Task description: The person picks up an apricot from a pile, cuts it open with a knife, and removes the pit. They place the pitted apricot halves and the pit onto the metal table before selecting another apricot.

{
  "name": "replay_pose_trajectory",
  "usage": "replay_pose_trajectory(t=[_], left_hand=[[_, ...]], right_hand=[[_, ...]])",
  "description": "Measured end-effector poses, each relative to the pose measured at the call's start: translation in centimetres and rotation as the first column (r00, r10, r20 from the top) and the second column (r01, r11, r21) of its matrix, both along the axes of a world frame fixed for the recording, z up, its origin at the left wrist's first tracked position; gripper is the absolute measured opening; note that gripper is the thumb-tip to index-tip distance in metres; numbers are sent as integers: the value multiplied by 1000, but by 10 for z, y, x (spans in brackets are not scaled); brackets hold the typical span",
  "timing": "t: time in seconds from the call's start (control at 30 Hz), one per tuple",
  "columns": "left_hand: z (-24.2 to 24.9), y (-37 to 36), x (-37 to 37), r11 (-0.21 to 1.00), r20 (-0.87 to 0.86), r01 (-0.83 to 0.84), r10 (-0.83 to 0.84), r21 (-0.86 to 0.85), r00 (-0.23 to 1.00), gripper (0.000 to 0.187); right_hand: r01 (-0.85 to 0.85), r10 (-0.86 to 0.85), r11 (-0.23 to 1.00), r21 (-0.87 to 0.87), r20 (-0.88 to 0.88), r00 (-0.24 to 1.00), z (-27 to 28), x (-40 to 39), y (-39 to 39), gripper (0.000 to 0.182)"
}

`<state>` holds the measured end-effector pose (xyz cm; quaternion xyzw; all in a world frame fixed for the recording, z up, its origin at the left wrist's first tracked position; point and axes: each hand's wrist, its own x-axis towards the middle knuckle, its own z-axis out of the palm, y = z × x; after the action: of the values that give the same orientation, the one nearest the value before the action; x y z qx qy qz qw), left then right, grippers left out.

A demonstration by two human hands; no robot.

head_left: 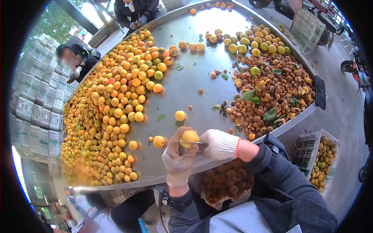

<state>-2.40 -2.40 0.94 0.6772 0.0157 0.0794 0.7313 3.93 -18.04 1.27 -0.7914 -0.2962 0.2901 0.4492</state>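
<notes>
Near the table's front edge, my gloved left hand (178, 160) is closed around a yellow apricot (189, 139). In a white knitted glove, my right hand (220, 144) grips a small knife (201, 145), its thin blade lying against the apricot. The handle is hidden inside the fist. Two loose apricots lie just beyond my hands: one to the left (158, 141) and another further out (180, 115), with a green leaf (180, 123) beside it.
A big heap of apricots (124, 89) covers the metal table's (186, 89) left side. At right lie a pile of pits and scraps (272, 89) and a dark phone (320, 92). Crates of fruit (311, 155) stand below. Two people (79, 58) work across the table.
</notes>
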Motion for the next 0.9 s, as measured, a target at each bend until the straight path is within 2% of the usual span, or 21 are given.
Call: replay_pose_trajectory(t=[0.07, 0.13, 0.17, 0.23, 0.27, 0.3, 0.33, 0.37, 0.4, 0.43, 0.47, 0.53, 0.6, 0.63, 0.7, 0.73, 0.77, 0.8, 0.83, 0.87, 0.9], left_hand=[[2, 5, -1, 998, -44, 42, -44, -51, 998, 53], [-1, 9, 1, 992, -78, 84, -92, -97, 993, 54], [-9, 12, 5, 981, -21, 65, -70, -185, 997, 55], [-9, 14, 7, 960, 37, 50, -41, -275, 998, 56], [-5, 12, 7, 916, -2, 7, -9, -401, 1000, 57], [-2, 11, 6, 852, -47, -43, 22, -521, 999, 57], [-2, 11, 5, 850, -46, -46, 25, -525, 999, 57], [-2, 13, 5, 778, -43, 44, -90, -627, 995, 58], [-2, 13, 6, 685, -27, 126, -208, -717, 978, 59], [-1, 11, 6, 686, -32, 129, -217, -716, 976, 59], [0, 7, 7, 657, -15, 164, -257, -736, 966, 56], [-7, 6, 8, 622, 0, 198, -304, -758, 953, 53], [-23, 12, 6, 721, -157, 102, -282, -685, 946, 40], [-27, 12, 3, 719, -159, 108, -293, -686, 943, 40], [-13, 6, -1, 870, -255, 85, -234, -486, 938, 32], [-5, 2, -6, 869, -258, 93, -244, -486, 935, 32], [4, 0, -13, 911, -365, 277, -380, -305, 850, 35], [11, -2, -15, 874, -492, 470, -467, -127, 735, 38], [13, -9, -14, 872, -497, 476, -467, -119, 732, 38], [14, -19, -13, 726, -292, 668, -611, 164, 736, 41], [14, -26, -10, 519, -116, 714, -765, 470, 633, 45]], right_hand=[[-14, 13, 1000, -8, -88, 996, 1, 3, 1, 17], [108, -97, 946, 304, -53, 994, -24, 4, 3, 14], [95, -77, 974, 208, -91, 993, -10, 5, -4, 12], [75, -40, 973, 220, -159, 986, 6, 8, -22, 12], [59, -4, 972, 229, -233, 972, 8, 9, -31, 13], [92, -53, 929, 357, -117, 992, 5, 11, -34, 16], [88, -50, 931, 354, -116, 992, 7, 10, -35, 16], [348, -247, 872, 345, -304, 920, 21, 8, -33, 15], [588, -418, 756, 286, -481, 771, 29, 7, -30, 15], [691, -370, 583, 428, -617, 694, 29, 6, -25, 15], [698, -375, 576, 425, -622, 688, 30, 7, -23, 15], [808, -266, 295, 510, -768, 582, 31, 12, -25, 15], [836, -331, 251, 488, -768, 548, 30, 21, -31, 15], [855, -407, 186, 485, -754, 516, 25, 28, -37, 15], [869, -503, 63, 491, -736, 453, 14, 42, -51, 15], [871, -507, 53, 488, -738, 445, 8, 46, -59, 15], [864, -473, -20, 503, -766, 435, 5, 50, -65, 17], [852, -434, -96, 515, -792, 430, 3, 52, -69, 18], [856, -431, -125, 502, -805, 409, 1, 52, -72, 18], [855, -426, -135, 501, -808, 406, 5, 50, -74, 18], [861, -448, -125, 493, -802, 395, 8, 49, -76, 18]])
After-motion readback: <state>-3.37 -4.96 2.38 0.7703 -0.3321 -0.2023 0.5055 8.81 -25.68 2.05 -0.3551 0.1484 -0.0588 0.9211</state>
